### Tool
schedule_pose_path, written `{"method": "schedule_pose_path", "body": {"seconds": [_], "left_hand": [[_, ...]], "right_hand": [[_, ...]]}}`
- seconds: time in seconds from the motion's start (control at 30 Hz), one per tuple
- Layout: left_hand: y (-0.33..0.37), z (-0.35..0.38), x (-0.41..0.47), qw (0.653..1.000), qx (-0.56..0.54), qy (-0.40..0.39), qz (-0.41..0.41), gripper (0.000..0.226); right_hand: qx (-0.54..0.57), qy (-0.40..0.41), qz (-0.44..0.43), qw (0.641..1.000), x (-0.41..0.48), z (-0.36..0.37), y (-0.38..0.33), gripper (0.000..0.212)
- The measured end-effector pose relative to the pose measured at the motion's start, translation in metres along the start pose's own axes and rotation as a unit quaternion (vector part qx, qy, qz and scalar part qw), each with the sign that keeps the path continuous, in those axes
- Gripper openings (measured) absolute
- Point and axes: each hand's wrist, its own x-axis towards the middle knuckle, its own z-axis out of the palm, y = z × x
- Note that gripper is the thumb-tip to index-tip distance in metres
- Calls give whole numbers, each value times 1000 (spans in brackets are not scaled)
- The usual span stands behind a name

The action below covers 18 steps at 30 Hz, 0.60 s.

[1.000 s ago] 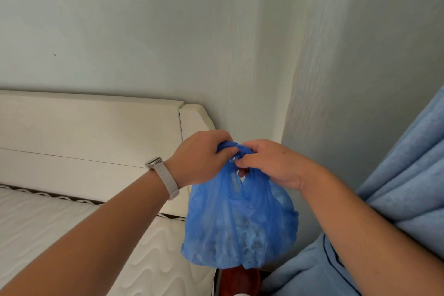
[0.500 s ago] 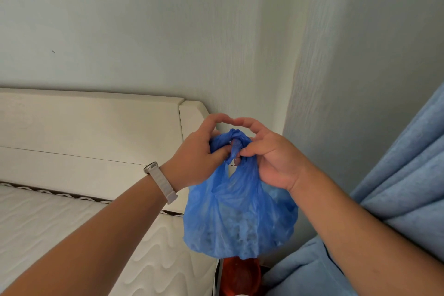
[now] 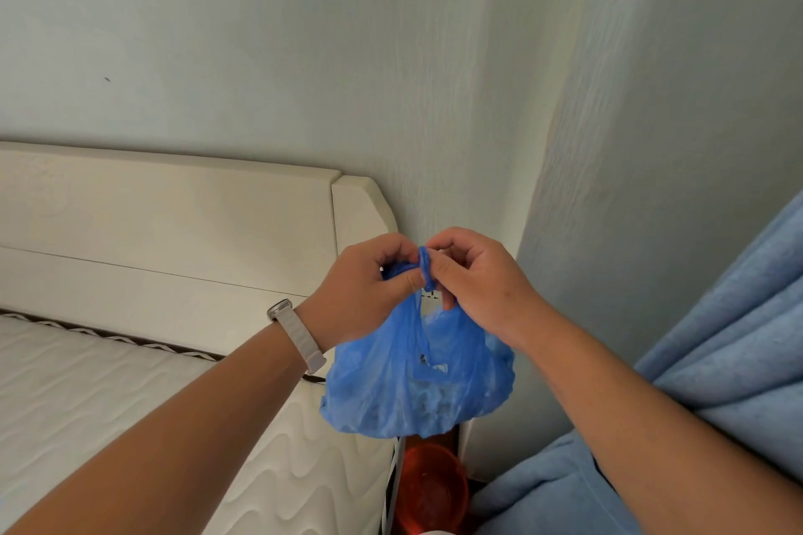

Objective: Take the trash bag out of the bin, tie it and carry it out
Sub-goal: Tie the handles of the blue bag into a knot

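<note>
A thin blue trash bag (image 3: 417,387) hangs in the air in front of me, bulging with rubbish at the bottom. Its two handle loops are twisted together at the top, pinched between both hands. My left hand (image 3: 365,295), a pale watch strap on its wrist, grips the left side of the twist. My right hand (image 3: 473,278) pinches the right side, fingers curled over the blue strand. Straight below the bag stands a red bin (image 3: 430,487) on the floor, wedged between the bed and the wall.
A bed with a cream headboard (image 3: 174,230) and a quilted white mattress (image 3: 108,404) fills the left. A pale wall corner (image 3: 534,143) rises behind the bag. A blue curtain (image 3: 730,339) hangs at the right and spreads near the bin.
Both hands have closed tighter on the bag's twisted top, the fingers that were spread half a second ago now curled in. The bag hangs at about the same height.
</note>
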Motion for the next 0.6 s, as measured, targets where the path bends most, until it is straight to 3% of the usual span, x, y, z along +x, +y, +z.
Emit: {"method": "schedule_pose_path", "body": {"seconds": [0.23,0.47,0.6], "left_hand": [[2,3,-3,1000,8,-5,-28,25],[-2,4,1,994,-29,35,-102,34],[0,1,-2,989,-90,8,-115,26]], "right_hand": [[-181,-44,-37,982,-5,4,-5,13],[-136,-74,-51,987,-8,0,-9,17],[-140,-57,-54,987,-6,2,-7,13]]}}
